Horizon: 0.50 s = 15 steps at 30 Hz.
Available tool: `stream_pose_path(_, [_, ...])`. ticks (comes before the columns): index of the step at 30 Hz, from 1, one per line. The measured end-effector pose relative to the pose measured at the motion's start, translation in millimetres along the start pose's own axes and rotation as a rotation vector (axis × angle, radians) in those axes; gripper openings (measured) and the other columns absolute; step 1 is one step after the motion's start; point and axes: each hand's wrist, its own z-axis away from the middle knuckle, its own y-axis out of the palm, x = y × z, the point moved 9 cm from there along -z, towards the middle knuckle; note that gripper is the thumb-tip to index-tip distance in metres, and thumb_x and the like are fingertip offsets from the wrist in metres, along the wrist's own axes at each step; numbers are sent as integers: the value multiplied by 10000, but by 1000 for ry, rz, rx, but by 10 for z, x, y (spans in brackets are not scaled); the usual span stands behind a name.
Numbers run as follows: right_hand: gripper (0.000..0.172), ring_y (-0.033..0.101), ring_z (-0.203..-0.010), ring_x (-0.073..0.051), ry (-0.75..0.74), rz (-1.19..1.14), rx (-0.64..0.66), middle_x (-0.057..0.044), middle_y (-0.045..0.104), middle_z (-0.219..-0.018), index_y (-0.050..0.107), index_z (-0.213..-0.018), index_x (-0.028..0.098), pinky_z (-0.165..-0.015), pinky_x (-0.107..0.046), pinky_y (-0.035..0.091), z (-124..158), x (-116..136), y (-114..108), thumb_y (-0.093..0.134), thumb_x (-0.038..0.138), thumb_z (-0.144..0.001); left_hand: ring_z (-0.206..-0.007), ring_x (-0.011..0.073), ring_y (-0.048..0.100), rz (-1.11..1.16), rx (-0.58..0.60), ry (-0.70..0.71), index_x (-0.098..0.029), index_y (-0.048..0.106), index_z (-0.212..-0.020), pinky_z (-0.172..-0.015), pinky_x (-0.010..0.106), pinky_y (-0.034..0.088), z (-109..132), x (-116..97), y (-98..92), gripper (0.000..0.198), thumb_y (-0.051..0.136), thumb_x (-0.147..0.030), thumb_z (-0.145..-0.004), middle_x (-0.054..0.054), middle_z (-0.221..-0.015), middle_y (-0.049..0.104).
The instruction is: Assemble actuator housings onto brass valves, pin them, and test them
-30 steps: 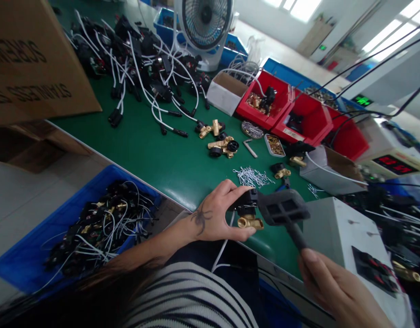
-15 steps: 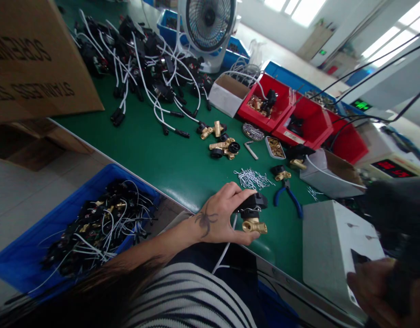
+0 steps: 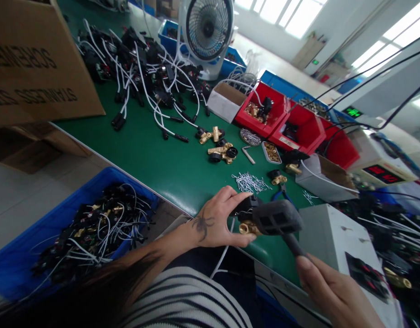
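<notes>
Currently our left hand pinches the valve by the near edge of the surface; our right hand wraps the mallet, its head partly hiding the valve.

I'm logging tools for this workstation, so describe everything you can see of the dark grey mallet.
The dark grey, block-headed mallet, apparently rubber or plastic, shows rectangular recesses in its head. Its handle slopes down to the right in view, gripped by the right hand. The head partly hides a black-and-brass fitting; whether they touch is unclear.
</notes>
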Motion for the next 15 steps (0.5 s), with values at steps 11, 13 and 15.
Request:
stream_pose_path(11, [551, 671, -914, -240, -187, -252, 132, -66, 726, -982, 642, -1226, 176, -818, -329, 543, -546, 438, 316, 685, 490, -775, -1061, 240, 560, 59, -46, -89, -210, 530, -1110, -949, 449, 491, 36, -73, -11, 523, 770, -334, -662, 57, -1107, 587])
stream_pose_path(13, [535, 667, -836, -227, -207, -273, 169, -53, 720, -878, 643, -1216, 165, -765, -313, 548, -601, 450, 362, 677, 480, -785, -1080, 241, 564, 74, -52, -97, -218, 548, -1077, -969, 449, 483, 39, -58, -18, 489, 775, -323, -657, 54, -1119, 594])
stream_pose_path(15, [501, 646, -748, -207, -220, -276, 199, -32, 691, -779, 657, -1175, 163, -678, -280, 539, -622, 477, 392, 677, 478, -785, -1092, 242, 563, 90, -61, -87, -221, 564, -1016, -981, 448, 477, 43, -63, -32, 427, 778, -311, -657, 46, -1099, 604])
